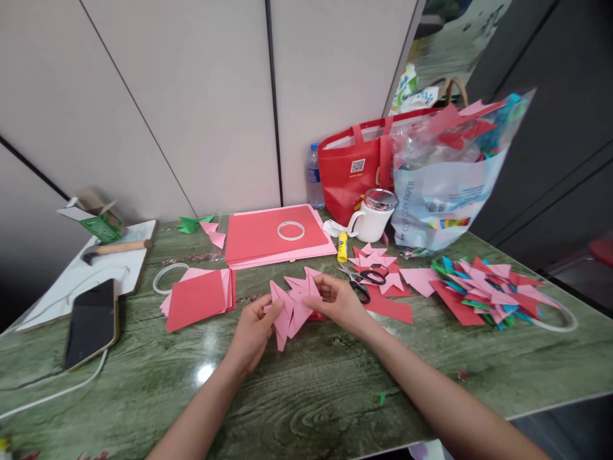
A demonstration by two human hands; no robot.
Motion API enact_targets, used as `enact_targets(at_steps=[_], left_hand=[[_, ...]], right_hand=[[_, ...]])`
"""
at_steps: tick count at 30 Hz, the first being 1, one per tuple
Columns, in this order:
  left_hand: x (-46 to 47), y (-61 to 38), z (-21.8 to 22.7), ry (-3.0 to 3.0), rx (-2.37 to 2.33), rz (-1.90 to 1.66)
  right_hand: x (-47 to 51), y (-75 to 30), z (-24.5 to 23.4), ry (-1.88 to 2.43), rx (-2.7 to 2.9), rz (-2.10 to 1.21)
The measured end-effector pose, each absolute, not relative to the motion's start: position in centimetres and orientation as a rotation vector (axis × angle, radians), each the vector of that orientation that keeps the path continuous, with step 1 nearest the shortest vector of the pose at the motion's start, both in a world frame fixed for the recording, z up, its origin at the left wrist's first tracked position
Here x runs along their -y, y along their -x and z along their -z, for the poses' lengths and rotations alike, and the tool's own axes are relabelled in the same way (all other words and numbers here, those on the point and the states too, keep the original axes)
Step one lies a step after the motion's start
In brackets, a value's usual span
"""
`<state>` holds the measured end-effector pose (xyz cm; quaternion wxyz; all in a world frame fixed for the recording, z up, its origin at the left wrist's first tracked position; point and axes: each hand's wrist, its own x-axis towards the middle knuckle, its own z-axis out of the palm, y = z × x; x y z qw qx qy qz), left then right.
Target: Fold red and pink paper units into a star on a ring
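Observation:
Between my hands, above the green marbled table (297,402), is a pink folded paper piece (291,305) with several sharp points. My left hand (255,331) pinches its left side between thumb and fingers. Its right side is gripped by my right hand (338,300), thumb in front. Whether it is one piece or two overlapping ones, I cannot tell. A bit of red paper shows behind it near my right fingers. Just beyond my right hand lie black-handled scissors (360,281) and pink paper stars (376,260) on red paper.
Red and pink sheets (268,236) with a tape ring (290,231) lie behind. Left are square papers (198,300), a phone (92,324) and a hammer-like tool (117,249). Right are a glue stick (342,247), a white mug (373,220), bags (440,198) and a colourful paper heap (488,291).

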<state>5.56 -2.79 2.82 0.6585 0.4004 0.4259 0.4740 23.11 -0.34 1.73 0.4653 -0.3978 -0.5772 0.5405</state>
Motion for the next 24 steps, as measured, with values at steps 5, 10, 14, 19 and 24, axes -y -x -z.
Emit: enact_targets(at_steps=[5,10,14,19,24], left_hand=[[2.9,-5.8,-2.4,-0.965,-0.991,-1.078],[3.0,-5.8,-2.2,-0.978,-1.028,-1.153],[3.0,-5.7,-2.0,-0.974,-1.075,-1.166],[3.0,-6.0,-1.8,-0.975,-1.074,-1.154],[3.1,-6.0,-2.0,-0.992,-1.138,-1.212]], right_hand=[[0.9,-22.7,-1.8,0.979,1.394,-1.371],[1.4,-22.3,-1.9,0.971,1.390,-1.373],[1.7,-22.3,-1.9,0.954,1.423,-1.373],[1.8,-22.1,-1.6,0.986,1.432,-1.371],[1.8,-22.1,-1.4,1.018,1.500,-1.316]])
